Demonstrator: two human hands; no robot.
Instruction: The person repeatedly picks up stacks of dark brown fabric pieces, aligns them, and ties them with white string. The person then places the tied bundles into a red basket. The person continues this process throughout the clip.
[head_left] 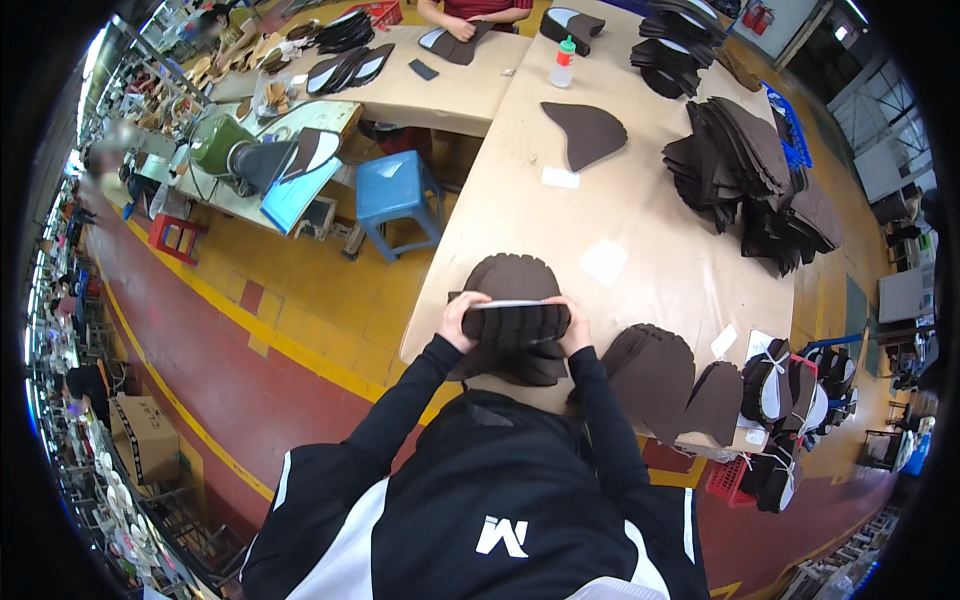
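Note:
At the near end of the table (520, 190), a stack of dark brown cut-out pieces (512, 325) stands between my two hands. A thin pale edge runs across its top. My left hand (460, 320) is closed on the stack's left end, and my right hand (574, 325) grips the right end. Behind the stack, a rounded dark brown piece (512, 272) with a scalloped edge shows; more dark pieces (520, 366) lie beneath, close to my body. To the right of my right forearm are a large brown pile (650, 375) and a smaller rounded pile (715, 402).
Tall piles of brown pieces (725, 155) line the table's right side. Farther off lie a single brown piece (588, 135) and a green-capped bottle (562, 65). A blue stool (392, 195) stands left; tied bundles (768, 382) sit at right. Across the table, a co-worker's hand (460, 28) touches a piece.

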